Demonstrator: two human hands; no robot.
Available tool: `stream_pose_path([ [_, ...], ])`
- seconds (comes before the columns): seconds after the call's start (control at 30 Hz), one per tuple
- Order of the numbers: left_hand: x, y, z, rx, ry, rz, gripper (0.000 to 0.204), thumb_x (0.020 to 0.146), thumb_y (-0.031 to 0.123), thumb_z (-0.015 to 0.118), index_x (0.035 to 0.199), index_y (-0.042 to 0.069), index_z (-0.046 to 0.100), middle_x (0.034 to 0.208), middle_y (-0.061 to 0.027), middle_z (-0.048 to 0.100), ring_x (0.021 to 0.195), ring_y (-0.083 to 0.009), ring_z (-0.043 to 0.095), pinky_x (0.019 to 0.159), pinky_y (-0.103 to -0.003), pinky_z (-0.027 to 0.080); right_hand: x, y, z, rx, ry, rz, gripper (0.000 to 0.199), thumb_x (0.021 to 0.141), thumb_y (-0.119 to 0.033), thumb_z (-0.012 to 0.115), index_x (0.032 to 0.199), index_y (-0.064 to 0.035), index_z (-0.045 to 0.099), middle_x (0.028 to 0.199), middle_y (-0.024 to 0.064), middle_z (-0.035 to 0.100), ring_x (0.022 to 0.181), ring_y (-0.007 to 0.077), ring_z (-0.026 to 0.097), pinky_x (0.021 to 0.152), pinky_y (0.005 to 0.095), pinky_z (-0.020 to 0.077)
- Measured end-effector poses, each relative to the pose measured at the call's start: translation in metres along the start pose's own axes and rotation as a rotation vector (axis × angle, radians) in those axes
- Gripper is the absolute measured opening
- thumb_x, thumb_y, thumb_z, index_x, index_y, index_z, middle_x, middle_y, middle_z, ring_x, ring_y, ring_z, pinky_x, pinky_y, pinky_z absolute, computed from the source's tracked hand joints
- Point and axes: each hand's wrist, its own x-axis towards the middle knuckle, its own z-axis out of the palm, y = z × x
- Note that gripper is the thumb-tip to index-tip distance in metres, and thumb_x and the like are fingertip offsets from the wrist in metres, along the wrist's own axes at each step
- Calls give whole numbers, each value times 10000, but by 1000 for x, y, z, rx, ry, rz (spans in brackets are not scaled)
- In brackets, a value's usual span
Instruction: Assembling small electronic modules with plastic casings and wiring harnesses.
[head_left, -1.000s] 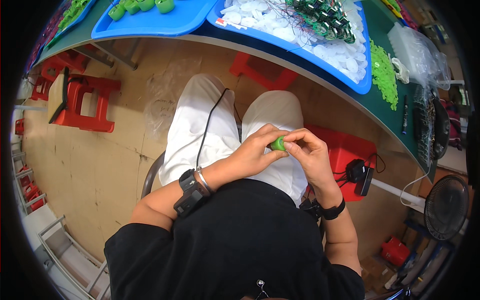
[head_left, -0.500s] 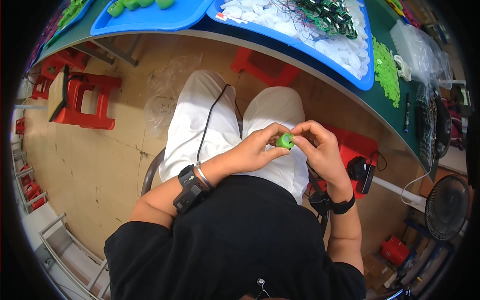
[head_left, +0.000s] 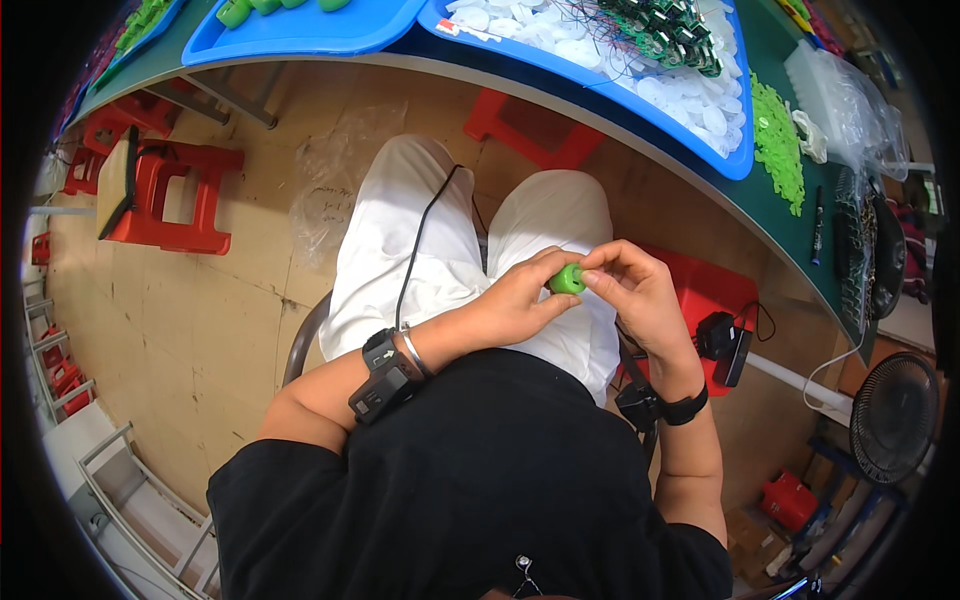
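Observation:
Above my lap, a small rounded green plastic part [head_left: 567, 281] sits between my two hands. My left hand [head_left: 513, 300] grips it from the left, thumb below and fingers above. Thumb and index finger of my right hand [head_left: 637, 292] pinch at its right side, where a small dark opening shows. Whether the right fingertips hold a separate small piece is hidden. Similar green parts [head_left: 234, 13] lie in a blue tray [head_left: 300, 45] at the far left of the table.
A second blue tray [head_left: 738, 165] on the green table [head_left: 790, 235] holds white translucent discs [head_left: 660, 95] and wired circuit boards [head_left: 665, 35]. Beside it lie flat green pieces [head_left: 777, 145], a pen [head_left: 818, 225] and clear plastic bags [head_left: 860, 110]. Red stools [head_left: 195, 200] and a fan [head_left: 893, 415] stand around.
The green part has turned slightly in my fingers, and its opening now faces more toward the right hand. Both hands stay in nearly the same place.

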Motion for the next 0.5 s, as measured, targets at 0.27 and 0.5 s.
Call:
stream_pose_path([
  [0.27,-1,-5,1,87,-24,113,420,871,48,625,1260,-23,487,1133,-168,550,1046,-299,547,911,-361,431,1,-3,-1,66,-26,114,113,877,18,629,988,25,612,938,43,627,879,86,599,818,243,494],
  [0.5,-2,-6,2,113,-87,135,386,871,28,606,1232,-15,478,1115,-164,528,1040,-303,534,911,-360,420,3,14,-8,220,-29,178,177,836,-12,689,982,-21,589,903,20,612,847,72,590,788,224,481],
])
